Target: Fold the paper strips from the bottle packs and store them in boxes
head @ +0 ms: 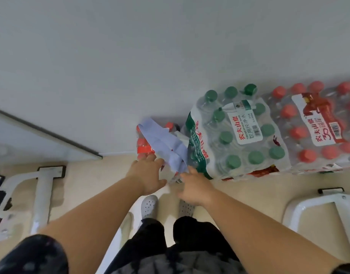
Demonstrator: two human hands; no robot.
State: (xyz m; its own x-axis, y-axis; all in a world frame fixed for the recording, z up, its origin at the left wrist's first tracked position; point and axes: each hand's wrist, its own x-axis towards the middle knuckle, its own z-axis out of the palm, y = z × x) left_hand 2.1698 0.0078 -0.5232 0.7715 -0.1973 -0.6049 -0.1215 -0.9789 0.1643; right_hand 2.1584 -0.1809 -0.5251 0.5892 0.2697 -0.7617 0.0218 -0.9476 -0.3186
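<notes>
Nearest the lens, two bare forearms [95, 214] stretched forward above dark trousers [150, 238] and white shoes [149, 205]. Beyond them, against the wall [130, 56], sat a red-capped bottle pack [318, 125], with a green-capped bottle pack [235, 135] pressed to its left side. A pale blue paper strip [162, 143] leaned over loose red-labelled bottles [144, 148] just left of the green-capped pack. Its lower end met the right hand [196, 186], and the left hand [148, 175] reached its lower edge. Blur hid whether either hand gripped it.
</notes>
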